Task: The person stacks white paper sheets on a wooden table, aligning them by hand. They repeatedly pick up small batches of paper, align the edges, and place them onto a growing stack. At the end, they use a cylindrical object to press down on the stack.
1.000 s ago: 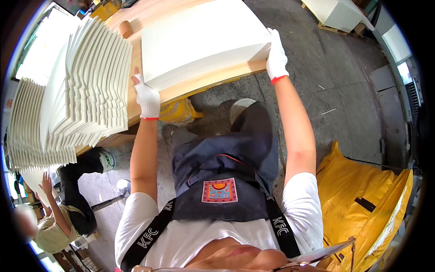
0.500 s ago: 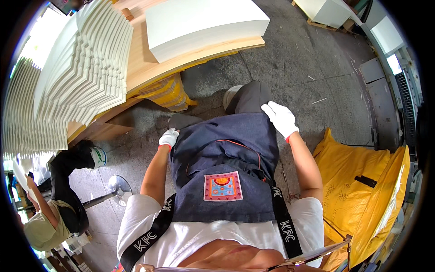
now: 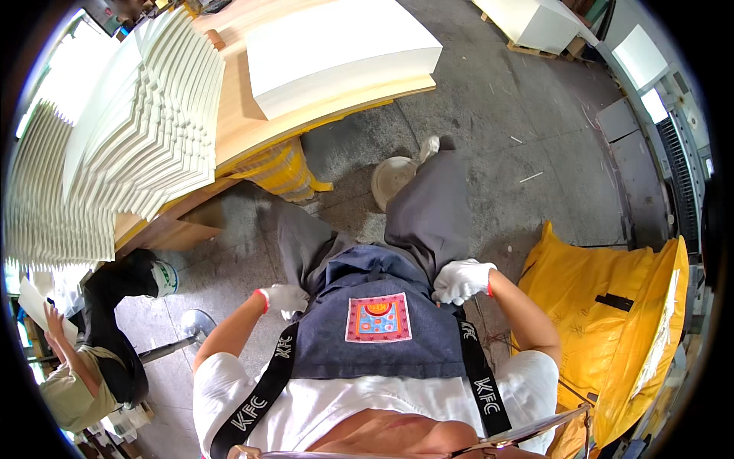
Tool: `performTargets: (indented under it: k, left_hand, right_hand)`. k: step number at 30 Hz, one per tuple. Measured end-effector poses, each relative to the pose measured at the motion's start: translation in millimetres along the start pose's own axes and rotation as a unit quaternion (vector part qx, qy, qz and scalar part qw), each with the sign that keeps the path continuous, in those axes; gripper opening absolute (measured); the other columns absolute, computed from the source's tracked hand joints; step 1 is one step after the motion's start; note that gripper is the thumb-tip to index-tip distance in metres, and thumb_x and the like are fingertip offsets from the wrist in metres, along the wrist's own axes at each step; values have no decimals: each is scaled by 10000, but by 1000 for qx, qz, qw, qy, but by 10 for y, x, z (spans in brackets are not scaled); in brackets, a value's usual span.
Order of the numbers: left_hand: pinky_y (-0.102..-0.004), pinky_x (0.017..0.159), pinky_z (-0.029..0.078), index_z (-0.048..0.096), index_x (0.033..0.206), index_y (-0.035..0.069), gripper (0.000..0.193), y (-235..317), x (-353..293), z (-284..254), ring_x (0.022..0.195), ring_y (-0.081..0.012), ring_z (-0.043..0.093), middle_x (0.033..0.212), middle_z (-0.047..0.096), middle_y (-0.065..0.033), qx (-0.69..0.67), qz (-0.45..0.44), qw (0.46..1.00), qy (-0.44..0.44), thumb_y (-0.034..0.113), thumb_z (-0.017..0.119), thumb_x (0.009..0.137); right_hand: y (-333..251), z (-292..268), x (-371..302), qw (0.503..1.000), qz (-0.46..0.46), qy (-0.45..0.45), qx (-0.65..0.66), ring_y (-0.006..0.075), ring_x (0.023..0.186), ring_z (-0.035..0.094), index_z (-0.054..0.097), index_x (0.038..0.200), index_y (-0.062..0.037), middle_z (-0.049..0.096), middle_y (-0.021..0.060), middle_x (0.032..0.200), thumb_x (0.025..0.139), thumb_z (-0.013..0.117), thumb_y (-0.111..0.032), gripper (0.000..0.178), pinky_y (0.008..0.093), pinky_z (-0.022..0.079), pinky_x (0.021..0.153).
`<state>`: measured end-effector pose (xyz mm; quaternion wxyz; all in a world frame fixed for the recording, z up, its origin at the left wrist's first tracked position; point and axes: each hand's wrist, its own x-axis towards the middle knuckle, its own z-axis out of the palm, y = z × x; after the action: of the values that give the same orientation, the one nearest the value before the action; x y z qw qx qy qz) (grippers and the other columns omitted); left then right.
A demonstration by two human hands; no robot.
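I am wearing a dark blue apron (image 3: 321, 344) with a square pink and blue patch (image 3: 378, 317). Its lower part lies bunched over my lap, and my grey trousers (image 3: 428, 199) show beyond it. My left hand (image 3: 287, 298), in a white glove with a red cuff, is closed at the apron's left side. At the opposite side my right hand (image 3: 462, 281), gloved the same way, has its fingers curled in on the apron's edge. The cloth inside both fists is mostly hidden.
Ahead, a wooden table (image 3: 237, 130) carries a thick white paper stack (image 3: 336, 53) and fanned white sheets (image 3: 145, 138). A round pale bucket or stool (image 3: 394, 182) stands by my foot. A yellow sack (image 3: 589, 306) sits at right. At left, another person (image 3: 92, 367) holds a white sheet.
Both hands have drawn back from my knees toward my waist, bringing the apron's lower part with them. My trousers and the round pale object now show more. The right hand's fingers have curled in.
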<state>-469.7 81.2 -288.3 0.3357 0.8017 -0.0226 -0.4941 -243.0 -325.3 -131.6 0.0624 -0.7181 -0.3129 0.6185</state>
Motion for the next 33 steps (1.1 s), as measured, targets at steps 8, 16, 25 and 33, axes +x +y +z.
performTargets:
  k: [8, 16, 25, 33]
  left_hand:
    - [-489, 703, 546, 706, 920, 137, 270, 861, -270, -798, 821, -372, 708, 839, 726, -130, 285, -45, 944, 160, 385, 666, 823]
    - [-431, 738, 539, 668, 1019, 193, 173, 2287, -673, -1792, 890, -299, 678, 926, 695, -68, 233, 164, 841, 459, 309, 655, 891]
    - [-391, 937, 495, 664, 1161, 101, 257, 3254, -277, -3414, 1078, -307, 640, 1118, 691, -119, 230, 245, 759, 557, 180, 619, 921]
    - [-386, 952, 488, 686, 1201, 125, 294, 3423, 416, -4544, 1062, -287, 646, 1169, 669, -134, 256, 178, 820, 480, 195, 574, 939]
  right_hand:
    - [71, -57, 164, 994, -86, 67, -23, 124, 499, 599, 646, 668, -118, 570, 5, 536, 876, 632, -301, 277, 312, 400, 458]
    - [247, -361, -16, 983, -63, 158, 74, 105, 513, 563, 710, 795, -133, 641, -5, 644, 933, 632, -401, 312, 280, 439, 493]
    - [617, -2149, -135, 784, -168, 548, 239, 147, 791, 631, 674, 1085, -88, 683, 42, 870, 985, 584, -502, 436, 305, 512, 761]
    - [171, -3429, 211, 696, -121, 685, 177, 338, 972, 671, 657, 1087, -98, 710, 159, 1006, 957, 482, -643, 587, 403, 493, 869]
